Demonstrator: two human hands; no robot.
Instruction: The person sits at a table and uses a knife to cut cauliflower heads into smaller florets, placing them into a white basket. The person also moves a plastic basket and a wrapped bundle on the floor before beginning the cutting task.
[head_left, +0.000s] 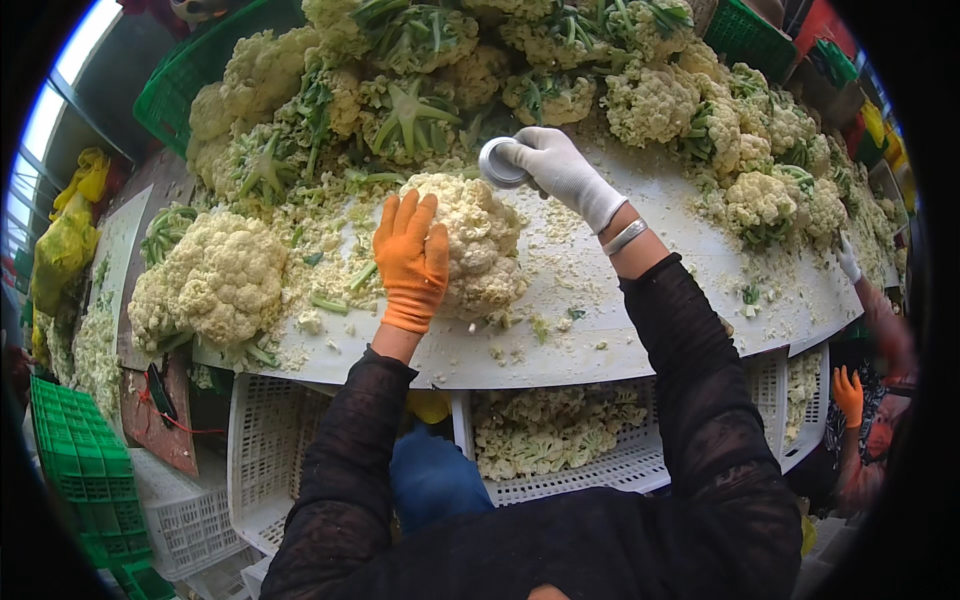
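Observation:
My left hand, in an orange glove, grips the left side of a cream cauliflower head on the white work surface, its fingers laid over the curds. My right hand, in a whitish glove, is closed on a round silver metal tool held above and right of that head; whether it has a blade I cannot tell. A larger cauliflower lies to the left, near a leafy stem, and loose crumbs and stalk pieces are scattered around both heads.
A heap of cauliflowers covers the back, beside green crates. White crates with florets stand below the near edge; stacked green crates are lower left. At the right edge, other people's gloved hands show.

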